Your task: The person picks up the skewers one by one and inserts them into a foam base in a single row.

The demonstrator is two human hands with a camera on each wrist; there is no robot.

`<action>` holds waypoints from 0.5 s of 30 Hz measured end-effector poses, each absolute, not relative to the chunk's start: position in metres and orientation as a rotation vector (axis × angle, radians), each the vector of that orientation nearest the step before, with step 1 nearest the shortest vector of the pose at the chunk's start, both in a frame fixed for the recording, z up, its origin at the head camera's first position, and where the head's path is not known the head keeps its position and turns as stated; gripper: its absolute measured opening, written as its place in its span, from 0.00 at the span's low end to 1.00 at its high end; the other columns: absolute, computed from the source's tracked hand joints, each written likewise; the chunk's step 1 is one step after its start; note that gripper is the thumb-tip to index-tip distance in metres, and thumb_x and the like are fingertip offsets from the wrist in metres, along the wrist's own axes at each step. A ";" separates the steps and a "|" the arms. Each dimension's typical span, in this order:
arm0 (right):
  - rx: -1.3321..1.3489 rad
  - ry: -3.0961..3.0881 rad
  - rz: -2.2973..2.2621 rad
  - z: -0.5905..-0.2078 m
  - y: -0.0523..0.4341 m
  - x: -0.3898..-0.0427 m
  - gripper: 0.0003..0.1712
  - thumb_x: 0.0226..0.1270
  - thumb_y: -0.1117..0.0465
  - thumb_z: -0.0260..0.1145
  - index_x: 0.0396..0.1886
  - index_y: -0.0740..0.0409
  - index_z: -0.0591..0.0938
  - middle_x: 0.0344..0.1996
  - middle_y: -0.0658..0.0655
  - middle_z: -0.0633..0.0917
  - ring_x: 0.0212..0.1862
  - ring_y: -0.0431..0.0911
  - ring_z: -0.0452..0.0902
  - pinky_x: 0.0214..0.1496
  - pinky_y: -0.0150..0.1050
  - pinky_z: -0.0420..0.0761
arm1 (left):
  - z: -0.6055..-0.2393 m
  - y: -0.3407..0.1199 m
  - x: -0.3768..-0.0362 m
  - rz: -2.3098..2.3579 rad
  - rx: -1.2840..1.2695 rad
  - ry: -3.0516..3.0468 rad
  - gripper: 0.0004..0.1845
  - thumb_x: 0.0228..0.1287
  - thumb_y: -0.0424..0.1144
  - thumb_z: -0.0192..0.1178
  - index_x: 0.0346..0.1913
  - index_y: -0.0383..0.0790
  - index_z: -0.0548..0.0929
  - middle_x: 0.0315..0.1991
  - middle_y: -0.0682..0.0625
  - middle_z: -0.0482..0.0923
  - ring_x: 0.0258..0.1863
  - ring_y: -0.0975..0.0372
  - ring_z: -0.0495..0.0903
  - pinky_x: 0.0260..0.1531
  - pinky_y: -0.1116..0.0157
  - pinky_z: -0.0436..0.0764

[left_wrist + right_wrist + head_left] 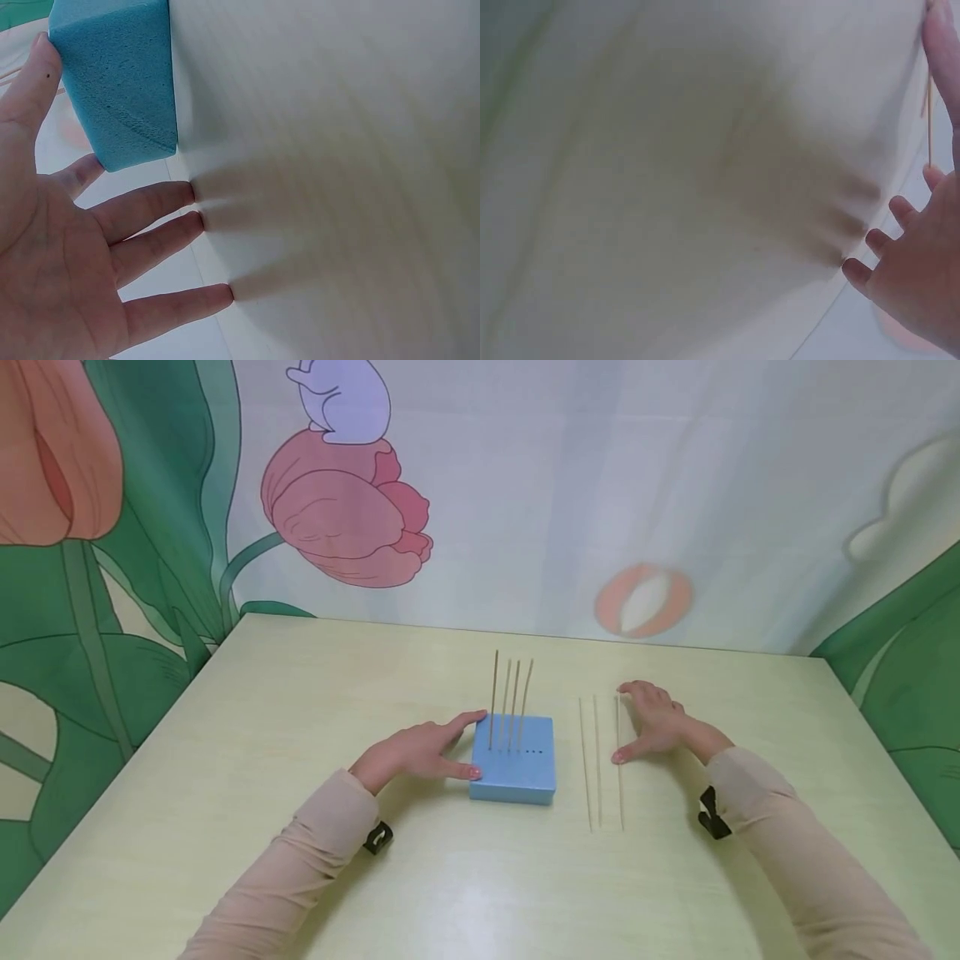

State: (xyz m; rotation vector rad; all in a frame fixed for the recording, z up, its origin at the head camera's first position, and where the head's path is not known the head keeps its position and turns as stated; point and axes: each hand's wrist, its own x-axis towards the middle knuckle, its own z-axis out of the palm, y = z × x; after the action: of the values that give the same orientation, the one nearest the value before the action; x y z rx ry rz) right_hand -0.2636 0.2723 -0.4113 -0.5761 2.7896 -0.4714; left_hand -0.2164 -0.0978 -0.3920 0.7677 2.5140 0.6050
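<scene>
A blue block (pixel 517 785) with a row of small holes in its top stands on the table, several thin sticks (pixel 515 702) upright in it. My left hand (pixel 420 750) holds the block's left side, thumb at the near corner and index finger at the far one. In the left wrist view the other fingers of my left hand (pixel 82 262) spread towards the table. At the right, my right hand (pixel 656 722) has its thumb and index fingertip on a thin pale stick (pixel 620 797). That stick (pixel 930 124) stretches between thumb and index finger in the right wrist view.
Two more thin sticks, a left one (pixel 585 768) and a middle one (pixel 597 768), lie between the block and my right hand. The light table (pixel 420 893) ends at a printed curtain (pixel 510 527) behind. Both wrists carry black straps (pixel 714 814).
</scene>
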 end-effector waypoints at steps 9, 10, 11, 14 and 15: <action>-0.596 2.794 -0.893 -0.401 0.280 -0.261 0.62 0.37 0.56 0.79 0.63 0.68 0.48 0.52 0.72 0.63 0.54 0.65 0.57 0.52 0.57 0.59 | -0.391 -0.097 -0.216 0.603 0.766 2.520 0.47 0.55 0.59 0.59 0.72 0.54 0.44 0.61 0.36 0.65 0.56 0.50 0.71 0.53 0.54 0.68; -0.595 2.764 -0.984 -0.400 0.281 -0.261 0.60 0.39 0.59 0.79 0.63 0.67 0.47 0.49 0.71 0.66 0.52 0.63 0.61 0.52 0.54 0.62 | -0.391 -0.097 -0.216 0.597 0.759 2.521 0.47 0.55 0.59 0.59 0.72 0.55 0.44 0.61 0.36 0.65 0.56 0.50 0.71 0.53 0.54 0.68; -0.590 2.726 -1.080 -0.400 0.282 -0.261 0.59 0.40 0.63 0.78 0.63 0.67 0.45 0.45 0.70 0.69 0.48 0.60 0.65 0.51 0.49 0.65 | -0.391 -0.097 -0.216 0.595 0.757 2.521 0.47 0.55 0.59 0.59 0.72 0.55 0.44 0.61 0.36 0.65 0.55 0.50 0.71 0.53 0.54 0.68; -0.526 2.558 -1.358 -0.398 0.283 -0.259 0.57 0.46 0.71 0.72 0.65 0.62 0.40 0.36 0.67 0.74 0.39 0.51 0.74 0.43 0.38 0.74 | -0.391 -0.098 -0.215 0.597 0.766 2.521 0.47 0.55 0.59 0.59 0.72 0.53 0.44 0.60 0.35 0.66 0.54 0.50 0.72 0.53 0.53 0.68; -0.501 2.502 -1.438 -0.397 0.283 -0.257 0.57 0.48 0.74 0.70 0.65 0.61 0.38 0.33 0.67 0.75 0.36 0.48 0.76 0.41 0.36 0.76 | -0.391 -0.098 -0.216 0.594 0.764 2.519 0.47 0.55 0.59 0.59 0.72 0.53 0.44 0.60 0.35 0.66 0.54 0.50 0.72 0.53 0.53 0.68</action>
State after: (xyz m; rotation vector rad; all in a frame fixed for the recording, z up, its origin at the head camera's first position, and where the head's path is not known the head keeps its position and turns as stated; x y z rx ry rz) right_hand -0.2574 0.2834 -0.3967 -0.5006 2.5018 -1.4376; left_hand -0.2155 -0.0976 -0.3911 0.7644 2.5193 0.5945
